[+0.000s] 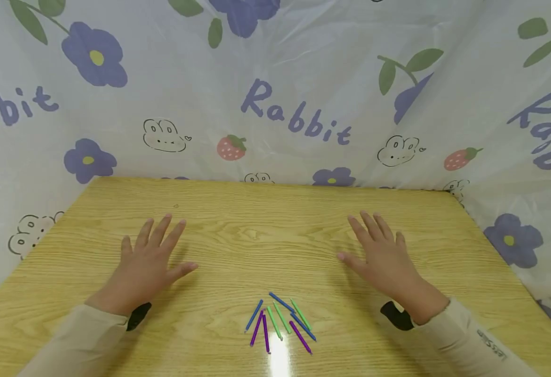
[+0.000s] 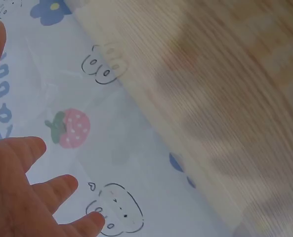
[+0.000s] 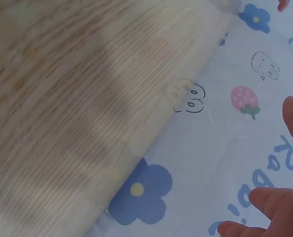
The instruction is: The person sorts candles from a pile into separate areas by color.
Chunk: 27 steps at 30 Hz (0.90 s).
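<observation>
A loose cluster of thin, pencil-like sticks lies near the front middle of the table, each with a narrow tip. Among them are three blue sticks point(image 1: 254, 315), three purple sticks point(image 1: 257, 328) and three green sticks point(image 1: 274, 323), some touching or crossing. To the left of the cluster, my left hand point(image 1: 149, 264) is spread palm down, holding nothing. My right hand point(image 1: 387, 262) mirrors it on the right, fingers apart and likewise holding nothing. Both hands appear beyond the sticks, toward the back. Each wrist view catches only some fingers, with no stick in sight.
The wood-grain table point(image 1: 256, 251) reaches back to a white curtain point(image 1: 294, 68) printed with rabbits, flowers and strawberries. That curtain also hangs along the left and right sides. A bright glare falls on the tabletop just in front of the sticks.
</observation>
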Motion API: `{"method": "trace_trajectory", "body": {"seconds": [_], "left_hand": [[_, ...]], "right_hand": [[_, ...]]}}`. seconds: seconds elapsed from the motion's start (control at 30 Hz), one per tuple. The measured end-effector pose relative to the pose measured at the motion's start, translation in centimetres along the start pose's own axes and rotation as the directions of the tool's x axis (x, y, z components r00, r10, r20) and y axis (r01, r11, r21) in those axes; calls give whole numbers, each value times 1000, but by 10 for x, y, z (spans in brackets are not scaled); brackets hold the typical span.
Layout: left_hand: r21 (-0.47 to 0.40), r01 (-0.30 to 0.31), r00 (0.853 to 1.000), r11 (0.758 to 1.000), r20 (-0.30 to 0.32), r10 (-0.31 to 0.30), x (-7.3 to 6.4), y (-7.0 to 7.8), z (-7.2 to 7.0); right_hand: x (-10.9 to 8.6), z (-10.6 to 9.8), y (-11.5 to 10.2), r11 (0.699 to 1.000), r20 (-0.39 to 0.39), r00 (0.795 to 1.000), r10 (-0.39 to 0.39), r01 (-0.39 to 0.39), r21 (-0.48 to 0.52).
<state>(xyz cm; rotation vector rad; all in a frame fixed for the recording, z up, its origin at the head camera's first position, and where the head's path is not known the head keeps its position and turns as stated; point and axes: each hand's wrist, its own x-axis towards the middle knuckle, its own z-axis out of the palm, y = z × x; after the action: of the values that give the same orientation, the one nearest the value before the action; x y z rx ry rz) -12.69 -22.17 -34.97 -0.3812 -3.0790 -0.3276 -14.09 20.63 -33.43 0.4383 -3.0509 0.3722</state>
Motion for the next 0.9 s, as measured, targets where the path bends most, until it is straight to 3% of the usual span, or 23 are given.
{"method": "trace_trajectory", "body": {"seconds": [0.4,0.9], "left_hand": [[-7,-84,996,996,-12,84,7,28,8],[-62,-152,988,986,-21,151,3,50,16]], "right_hand": [[0,8,-9,997,-33,997,-64,66,40],[-7,19,-22,984,-99,982,-159,166,69]]}}
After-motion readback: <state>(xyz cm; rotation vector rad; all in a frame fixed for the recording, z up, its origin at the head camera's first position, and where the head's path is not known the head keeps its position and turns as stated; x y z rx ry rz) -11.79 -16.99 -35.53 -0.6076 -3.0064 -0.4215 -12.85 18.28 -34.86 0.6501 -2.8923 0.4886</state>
